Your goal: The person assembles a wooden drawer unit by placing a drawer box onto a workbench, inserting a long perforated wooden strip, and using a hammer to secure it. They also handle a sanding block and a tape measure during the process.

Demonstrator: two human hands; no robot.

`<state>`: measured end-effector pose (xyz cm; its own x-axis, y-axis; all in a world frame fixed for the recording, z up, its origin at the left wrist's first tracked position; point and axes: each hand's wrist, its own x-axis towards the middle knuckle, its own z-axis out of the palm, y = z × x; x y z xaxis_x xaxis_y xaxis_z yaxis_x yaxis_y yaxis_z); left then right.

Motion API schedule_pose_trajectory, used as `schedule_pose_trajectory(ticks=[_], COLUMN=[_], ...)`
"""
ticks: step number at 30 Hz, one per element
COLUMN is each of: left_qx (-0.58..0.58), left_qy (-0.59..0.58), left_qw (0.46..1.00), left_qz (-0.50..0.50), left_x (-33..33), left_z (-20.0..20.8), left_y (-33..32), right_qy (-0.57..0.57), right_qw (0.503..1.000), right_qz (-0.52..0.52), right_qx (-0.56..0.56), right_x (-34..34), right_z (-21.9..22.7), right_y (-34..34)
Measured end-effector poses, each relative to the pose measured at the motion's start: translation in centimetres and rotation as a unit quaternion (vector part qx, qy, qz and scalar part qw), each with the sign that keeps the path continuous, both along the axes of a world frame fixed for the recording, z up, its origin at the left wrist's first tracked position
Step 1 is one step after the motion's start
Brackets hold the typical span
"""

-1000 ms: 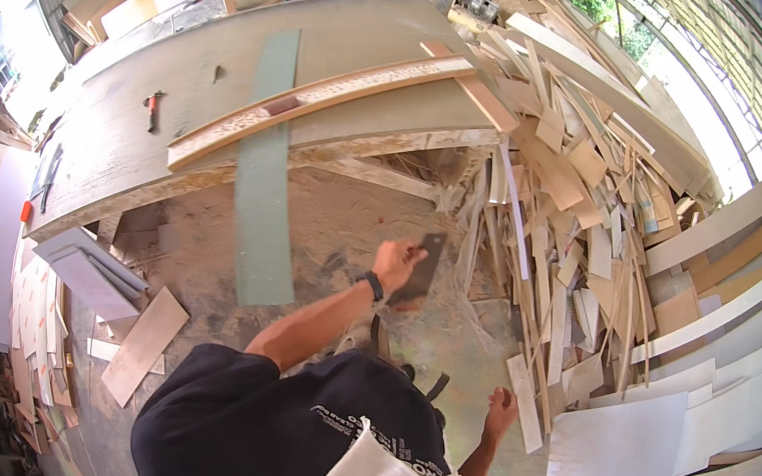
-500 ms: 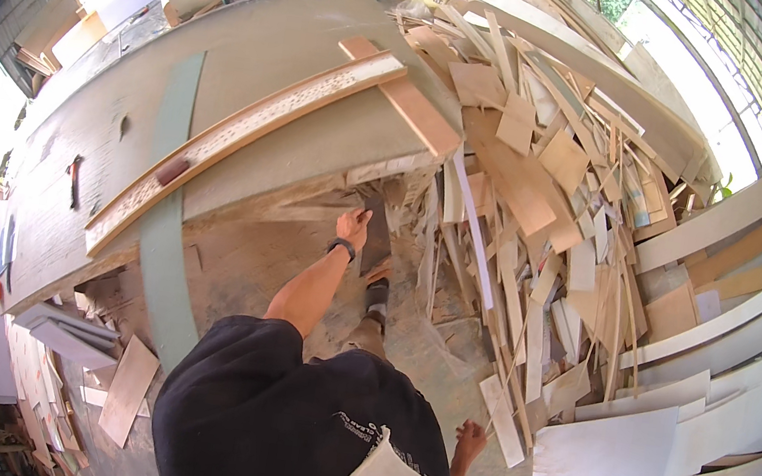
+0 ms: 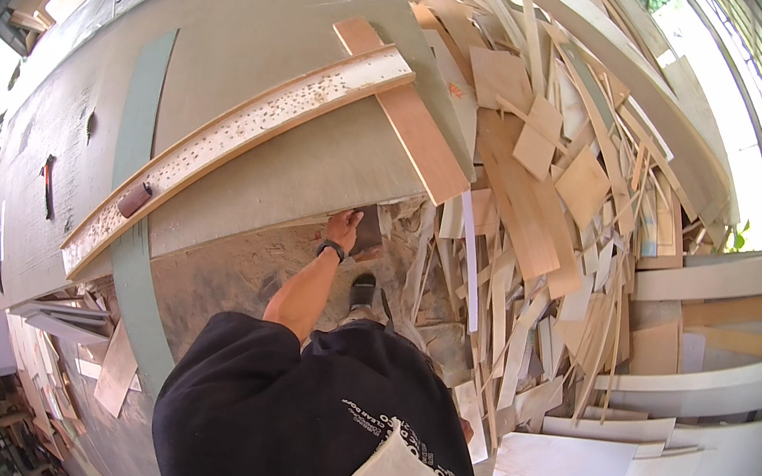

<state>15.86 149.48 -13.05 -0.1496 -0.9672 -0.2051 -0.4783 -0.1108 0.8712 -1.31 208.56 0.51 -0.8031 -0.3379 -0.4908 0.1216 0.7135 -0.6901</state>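
My left hand (image 3: pixel 342 230) reaches forward to the near edge of the big workbench (image 3: pixel 267 6), its fingers closed on a dark brown flat sheet (image 3: pixel 369 234). Whether this is sandpaper or thin board I cannot tell. Only a sliver of my right hand (image 3: pixel 468 431) shows beside my dark shirt, its fingers hidden. On the bench lies a long, shallow wooden channel (image 3: pixel 292 106) with a white, brown-speckled inner face. A reddish-brown roll or block (image 3: pixel 134 200) rests in it near its left end. Under its far end crosses a reddish wooden board (image 3: pixel 418 142).
A green-grey strip (image 3: pixel 151 102) crosses the bench and hangs over its near edge. A red-and-black tool (image 3: pixel 47 186) lies at the left. Heaped wood offcuts (image 3: pixel 528 219) fill the right side, with white panels (image 3: pixel 562 474) closer by. My shoe (image 3: pixel 362 291) stands by the bench.
I have stepped closer to the bench, and the view has tilted down. My left hand stays out front with the dark sheet. My right hand has slipped mostly behind my shirt.
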Motion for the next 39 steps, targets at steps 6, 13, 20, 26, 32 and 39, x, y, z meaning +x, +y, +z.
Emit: schedule_pose_trajectory(ticks=[6, 13, 20, 26, 32, 39], left_qx=[0.090, 0.107, 0.076, 0.183, 0.211, 0.275], left_qy=[0.043, 0.116, 0.043, 0.006, 0.012, 0.188], left_qw=[0.995, 0.977, 0.978, 0.972, 0.973, 0.902], left_qz=[0.026, 0.146, 0.192, 0.148, 0.089, 0.274], left_x=[0.0, -1.6, -1.0, -1.5, 5.8, 18.0], left_z=[4.4, 3.3, -3.4, 3.2, 0.9, 8.3], left_y=[1.1, 1.9, 1.8, 1.2, 1.9, 10.6], right_qy=[-0.029, -0.025, 0.175, 0.380, 0.380, 0.214], right_qw=[0.998, 0.999, 0.943, 0.835, 0.800, 0.836], right_qz=[0.008, 0.025, 0.226, 0.388, 0.458, 0.496], right_qx=[0.058, -0.006, -0.171, -0.085, 0.075, 0.094], right_x=[-6.6, -12.0, -11.9, -9.3, -7.6, -11.0], right_z=[2.5, 1.3, 8.2, 14.0, 12.5, 13.6], right_y=[-8.9, -17.6, -37.8, -53.1, -59.3, -59.7])
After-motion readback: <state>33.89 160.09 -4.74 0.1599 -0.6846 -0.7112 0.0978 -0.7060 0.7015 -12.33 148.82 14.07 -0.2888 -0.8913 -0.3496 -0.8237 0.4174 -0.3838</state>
